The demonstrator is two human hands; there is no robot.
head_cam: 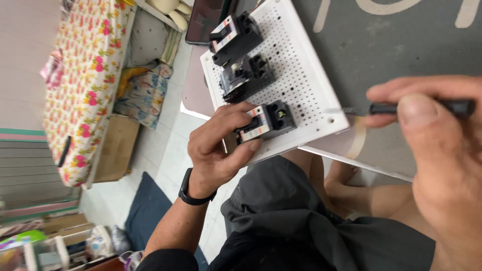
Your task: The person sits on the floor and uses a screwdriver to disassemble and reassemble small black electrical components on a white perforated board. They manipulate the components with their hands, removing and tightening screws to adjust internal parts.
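Left hand (221,145): grasping nearest black rectangular plastic breaker (266,120) on white perforated board (306,75), fingers covering its near end | Right hand (442,145): pinching slim black-handled screwdriver (401,108), tip blurred at board corner, handle end cut off | Board on grey desk (401,45).

Soft, even daylight lit my view, no harsh shadows, no glare, my right hand (442,150) loomed large and blurred up close, perforated board (306,75) stayed sharp, far corners smeared.
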